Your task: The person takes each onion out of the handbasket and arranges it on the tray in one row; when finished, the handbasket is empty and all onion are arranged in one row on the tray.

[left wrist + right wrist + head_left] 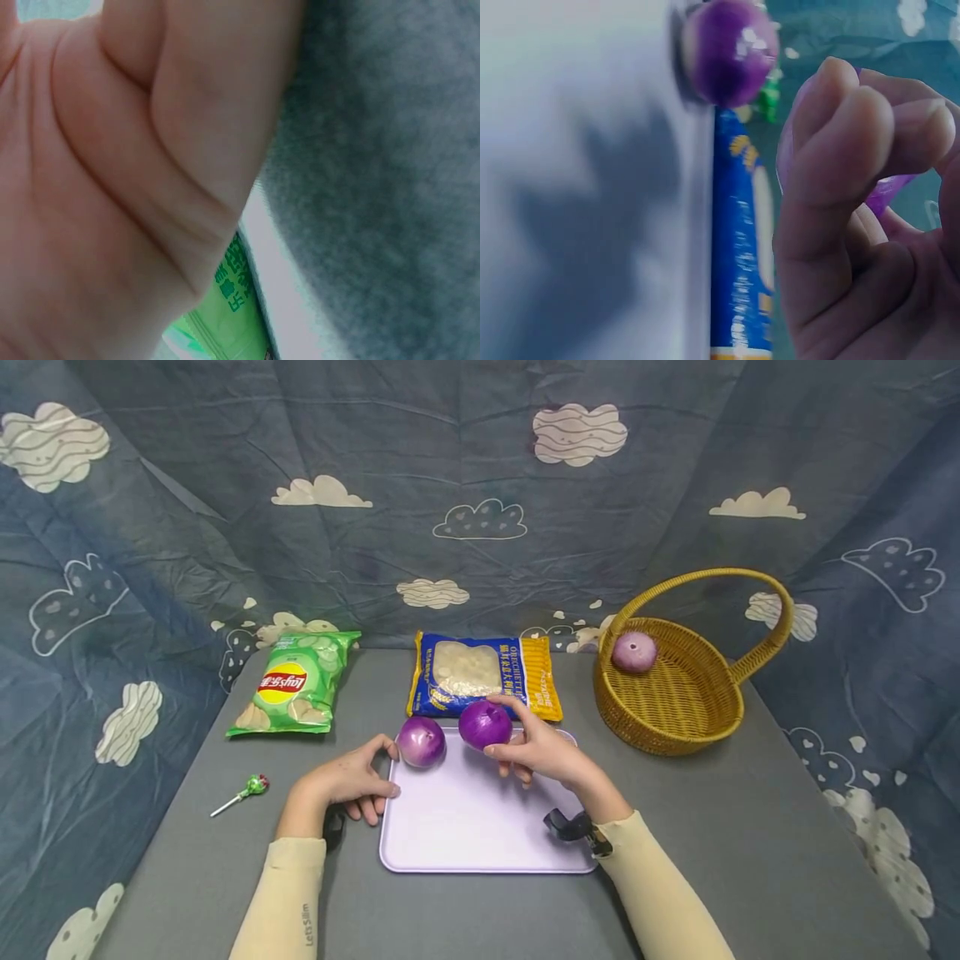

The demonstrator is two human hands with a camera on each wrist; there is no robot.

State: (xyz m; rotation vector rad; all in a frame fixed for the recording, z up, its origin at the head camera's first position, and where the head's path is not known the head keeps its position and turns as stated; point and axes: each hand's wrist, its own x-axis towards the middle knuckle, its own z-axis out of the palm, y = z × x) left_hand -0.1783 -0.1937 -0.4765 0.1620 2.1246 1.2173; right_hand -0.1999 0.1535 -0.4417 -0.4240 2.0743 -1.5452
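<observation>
My right hand pinches a purple onion between thumb and fingers, above the far part of the lilac tray. In the right wrist view the fingers hide most of this held onion, and a shadow falls on the tray below. A second onion sits at the tray's far left corner. Beside it, my left hand is at the tray's left edge, fingers loosely bent, with thumb and index fingertips right at the rim. The left wrist view shows mostly the palm.
Behind the tray lies a blue and yellow pasta bag. A green chip bag and a lollipop lie at left. The wicker basket at back right holds a paler onion. A cloud-patterned curtain surrounds the grey table.
</observation>
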